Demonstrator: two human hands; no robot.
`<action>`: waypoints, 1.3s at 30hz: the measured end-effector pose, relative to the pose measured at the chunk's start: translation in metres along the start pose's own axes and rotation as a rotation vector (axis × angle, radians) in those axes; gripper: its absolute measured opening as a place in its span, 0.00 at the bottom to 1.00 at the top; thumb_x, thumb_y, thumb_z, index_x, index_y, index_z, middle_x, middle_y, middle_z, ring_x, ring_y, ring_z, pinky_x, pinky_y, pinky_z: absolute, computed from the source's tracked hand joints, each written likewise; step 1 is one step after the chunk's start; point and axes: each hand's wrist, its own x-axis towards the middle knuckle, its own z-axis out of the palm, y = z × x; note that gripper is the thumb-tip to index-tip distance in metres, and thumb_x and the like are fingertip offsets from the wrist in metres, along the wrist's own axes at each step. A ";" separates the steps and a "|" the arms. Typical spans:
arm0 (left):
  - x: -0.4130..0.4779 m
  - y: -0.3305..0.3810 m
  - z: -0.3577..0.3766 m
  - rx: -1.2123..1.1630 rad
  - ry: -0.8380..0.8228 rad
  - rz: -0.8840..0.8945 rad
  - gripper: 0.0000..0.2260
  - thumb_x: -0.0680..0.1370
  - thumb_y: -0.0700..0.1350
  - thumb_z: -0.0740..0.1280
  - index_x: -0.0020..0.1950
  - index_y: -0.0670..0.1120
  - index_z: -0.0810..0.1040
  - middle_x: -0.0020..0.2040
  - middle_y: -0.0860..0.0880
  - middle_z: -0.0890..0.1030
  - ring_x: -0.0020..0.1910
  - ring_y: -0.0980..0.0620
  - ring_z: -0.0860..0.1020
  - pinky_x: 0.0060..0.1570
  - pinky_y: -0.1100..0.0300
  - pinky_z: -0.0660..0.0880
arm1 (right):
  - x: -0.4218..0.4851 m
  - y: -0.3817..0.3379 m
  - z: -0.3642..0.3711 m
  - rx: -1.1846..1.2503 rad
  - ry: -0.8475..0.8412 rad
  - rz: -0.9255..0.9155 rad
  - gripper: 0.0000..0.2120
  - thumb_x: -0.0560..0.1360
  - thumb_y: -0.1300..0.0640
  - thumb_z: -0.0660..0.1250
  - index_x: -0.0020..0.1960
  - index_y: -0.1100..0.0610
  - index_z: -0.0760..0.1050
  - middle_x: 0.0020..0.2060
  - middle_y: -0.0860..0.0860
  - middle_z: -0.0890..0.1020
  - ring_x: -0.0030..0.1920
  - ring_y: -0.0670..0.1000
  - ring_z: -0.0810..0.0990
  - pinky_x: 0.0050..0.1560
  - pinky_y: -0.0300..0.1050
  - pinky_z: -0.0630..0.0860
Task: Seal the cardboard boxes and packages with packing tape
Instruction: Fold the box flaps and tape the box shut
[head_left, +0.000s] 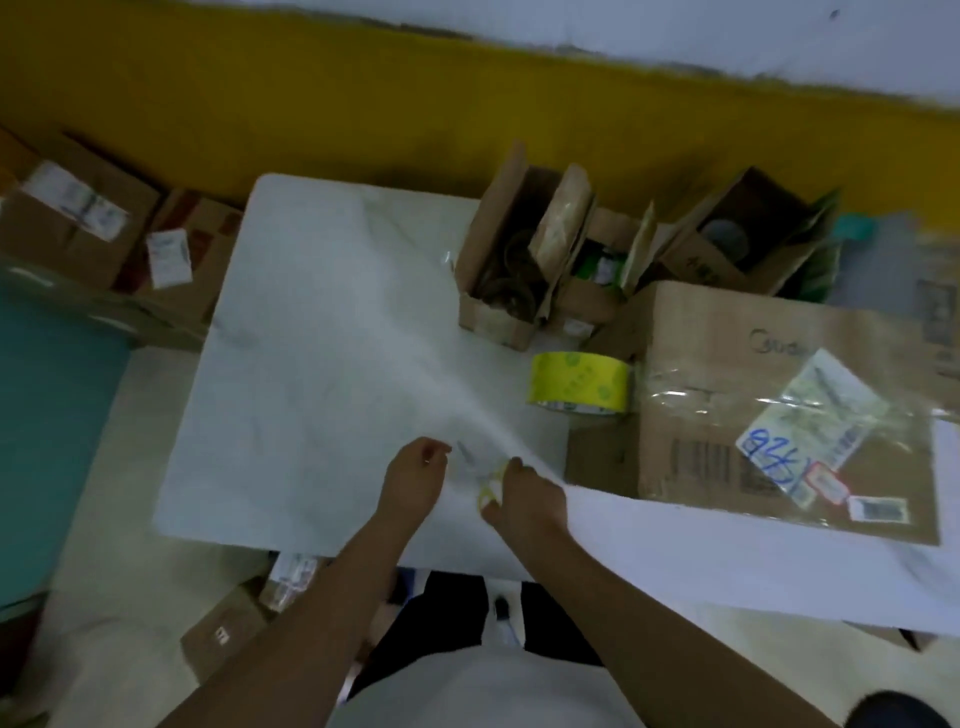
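A roll of yellow packing tape (579, 382) stands on the white table (322, 364), right beside a large cardboard box (691, 431). That box carries a shipping label and shiny clear tape on top. My right hand (524, 499) grips scissors (485, 480) with yellow handles near the table's front edge; the grey blades point up and left. My left hand (415, 478) rests just left of the blade tips with its fingers curled in. I see nothing in it, though the picture is blurred.
Several small open cardboard boxes (504, 270) stand at the back of the table against a yellow wall. More labelled boxes (72, 218) lie on the floor at left, one (228, 629) under the table's front edge. A teal surface (47, 441) lies at far left.
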 end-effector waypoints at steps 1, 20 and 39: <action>0.002 0.013 -0.009 -0.034 0.023 0.034 0.10 0.82 0.39 0.60 0.59 0.44 0.80 0.59 0.46 0.81 0.55 0.50 0.77 0.53 0.64 0.69 | -0.013 0.000 -0.011 0.096 -0.019 -0.038 0.30 0.77 0.43 0.63 0.70 0.61 0.63 0.59 0.55 0.77 0.56 0.55 0.79 0.50 0.44 0.73; -0.006 0.210 -0.002 0.309 -0.479 0.630 0.24 0.70 0.65 0.70 0.65 0.60 0.75 0.58 0.59 0.81 0.54 0.58 0.79 0.53 0.56 0.79 | -0.040 0.062 -0.184 0.745 0.862 0.058 0.10 0.75 0.39 0.64 0.45 0.45 0.73 0.35 0.43 0.76 0.37 0.40 0.75 0.37 0.39 0.67; 0.018 0.235 -0.018 0.503 -0.752 0.502 0.06 0.78 0.55 0.67 0.53 0.60 0.81 0.53 0.54 0.81 0.54 0.51 0.80 0.50 0.56 0.77 | -0.128 0.045 -0.208 0.800 0.225 0.166 0.42 0.69 0.21 0.51 0.35 0.58 0.81 0.30 0.51 0.83 0.27 0.48 0.79 0.30 0.38 0.75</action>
